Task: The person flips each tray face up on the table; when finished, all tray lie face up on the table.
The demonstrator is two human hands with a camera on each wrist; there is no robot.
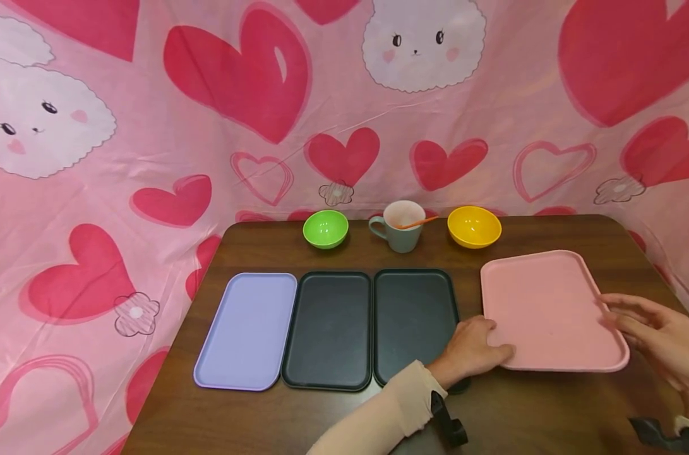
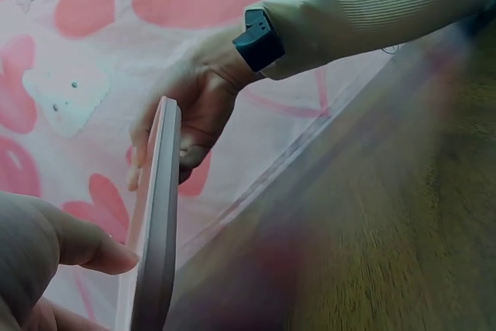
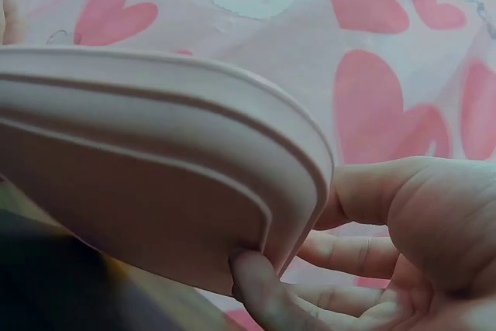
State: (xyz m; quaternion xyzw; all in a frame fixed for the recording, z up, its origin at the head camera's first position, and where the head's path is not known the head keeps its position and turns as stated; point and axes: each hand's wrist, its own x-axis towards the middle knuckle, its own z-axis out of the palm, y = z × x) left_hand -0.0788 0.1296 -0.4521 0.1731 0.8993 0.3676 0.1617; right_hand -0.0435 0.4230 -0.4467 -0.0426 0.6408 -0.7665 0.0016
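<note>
Both hands hold a pink tray (image 1: 549,309) above the right part of the table. At its near left edge, my left hand (image 1: 473,347) grips the rim with the thumb over the top face. My right hand (image 1: 659,335) grips the right edge. In the right wrist view, the tray's ridged underside (image 3: 155,184) shows with right-hand fingers (image 3: 263,292) beneath it. The left wrist view shows the tray (image 2: 159,222) edge-on, between the left thumb and the far right hand (image 2: 194,106). Just left of it lies a black tray (image 1: 415,322), partly covered by my left hand.
A second black tray (image 1: 328,332) and a lavender tray (image 1: 247,332) continue the row leftward. Along the back stand a green bowl (image 1: 326,229), a grey-blue mug (image 1: 402,237) with an orange stick (image 1: 418,223) in it, and a yellow bowl (image 1: 473,227). A heart-patterned cloth (image 1: 344,95) hangs behind the table.
</note>
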